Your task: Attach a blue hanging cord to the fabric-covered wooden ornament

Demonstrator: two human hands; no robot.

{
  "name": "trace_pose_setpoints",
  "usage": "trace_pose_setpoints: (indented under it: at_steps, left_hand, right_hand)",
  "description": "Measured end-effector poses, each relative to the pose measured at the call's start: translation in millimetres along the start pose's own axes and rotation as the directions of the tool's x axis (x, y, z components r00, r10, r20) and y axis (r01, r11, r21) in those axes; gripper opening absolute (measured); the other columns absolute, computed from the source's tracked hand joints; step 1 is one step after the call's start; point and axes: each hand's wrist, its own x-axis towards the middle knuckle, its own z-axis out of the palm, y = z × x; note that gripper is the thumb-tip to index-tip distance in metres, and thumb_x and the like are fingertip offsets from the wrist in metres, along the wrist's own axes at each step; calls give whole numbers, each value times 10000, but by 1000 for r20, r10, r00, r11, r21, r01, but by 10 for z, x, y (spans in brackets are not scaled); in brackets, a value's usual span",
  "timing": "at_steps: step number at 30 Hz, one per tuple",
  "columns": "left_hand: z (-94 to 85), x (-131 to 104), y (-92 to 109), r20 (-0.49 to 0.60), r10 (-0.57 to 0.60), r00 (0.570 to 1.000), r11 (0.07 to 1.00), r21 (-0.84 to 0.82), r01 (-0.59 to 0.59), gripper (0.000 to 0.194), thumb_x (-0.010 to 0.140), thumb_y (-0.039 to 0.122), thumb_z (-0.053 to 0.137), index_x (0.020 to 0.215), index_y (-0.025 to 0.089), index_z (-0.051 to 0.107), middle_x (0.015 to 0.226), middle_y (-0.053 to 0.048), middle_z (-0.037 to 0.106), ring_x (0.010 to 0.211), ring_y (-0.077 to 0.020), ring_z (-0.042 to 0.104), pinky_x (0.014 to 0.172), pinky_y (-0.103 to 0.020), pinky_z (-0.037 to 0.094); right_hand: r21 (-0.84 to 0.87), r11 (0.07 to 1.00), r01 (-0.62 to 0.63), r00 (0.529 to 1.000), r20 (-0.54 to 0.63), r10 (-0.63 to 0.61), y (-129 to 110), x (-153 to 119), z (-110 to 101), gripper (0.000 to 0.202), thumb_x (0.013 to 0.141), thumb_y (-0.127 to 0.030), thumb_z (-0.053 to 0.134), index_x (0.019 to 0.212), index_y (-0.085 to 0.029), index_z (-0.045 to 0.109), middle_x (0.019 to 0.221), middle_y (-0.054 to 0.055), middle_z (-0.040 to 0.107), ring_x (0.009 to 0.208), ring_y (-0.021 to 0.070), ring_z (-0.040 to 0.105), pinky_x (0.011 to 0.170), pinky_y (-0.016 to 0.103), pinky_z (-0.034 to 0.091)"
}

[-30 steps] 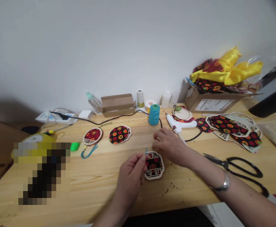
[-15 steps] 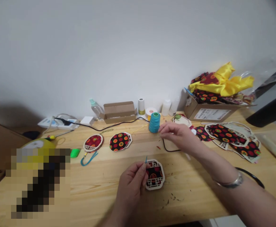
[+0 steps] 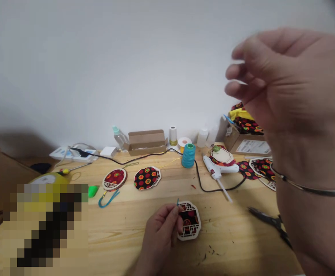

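Note:
Low in the middle, my left hand (image 3: 164,226) pinches a short blue cord (image 3: 178,201). Beside its fingertips lies a white-framed ornament (image 3: 190,221) with dark floral cloth, flat on the wooden table (image 3: 112,237). My right hand (image 3: 273,73) is raised high and close to the camera at the right, its thumb and fingers drawn together; whatever may be between them is too small to make out. A teal thread cone (image 3: 188,156) stands behind the ornament, and a white glue gun (image 3: 217,168) lies to its right.
Black-handled pliers (image 3: 266,218) lie at the right. Two finished-looking ornaments (image 3: 115,179) (image 3: 147,178) rest left of centre. An open cardboard box (image 3: 147,142), bottles (image 3: 203,137) and a carton of cloth (image 3: 250,145) line the wall. A black cable crosses the back.
My right hand has risen from beside the thread cone to high at the right, uncovering the glue gun and pliers. My left hand keeps its pinch beside the ornament.

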Motion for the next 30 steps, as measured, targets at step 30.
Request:
trace_pose_setpoints:
  at_steps: [30]
  left_hand:
    - [203,12,171,-73,74,995,992,-99,-81,322,678,370,681,889,133,732,394,87,328,377,-52,259,394,-209,212]
  right_hand:
    - [-28,683,-730,662,217,717,774,-1894,373,115,739,-226,586,649,-171,632,741,28,686,680,152,618,625,261,497]
